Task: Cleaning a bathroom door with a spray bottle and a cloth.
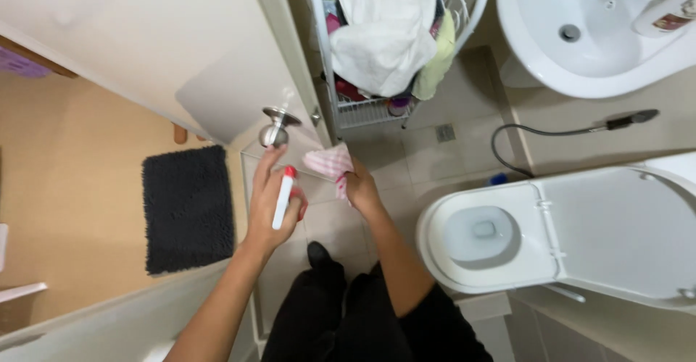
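Note:
My left hand (272, 202) grips a slim white spray bottle with a red top (283, 197), held upright just below the round metal door knob (276, 126). My right hand (360, 188) clutches a crumpled pink-and-white checked cloth (330, 163) right next to the edge of the open white door (181, 50). Both hands are close together near the door's latch side, the cloth a little below and to the right of the knob.
A wire laundry rack (377, 108) full of white and coloured cloths stands behind the door. A white toilet (507, 239) with its lid up is at right, a washbasin (580, 36) above it, a hose sprayer (623, 121) on the floor. A dark mat (187, 210) lies outside the doorway.

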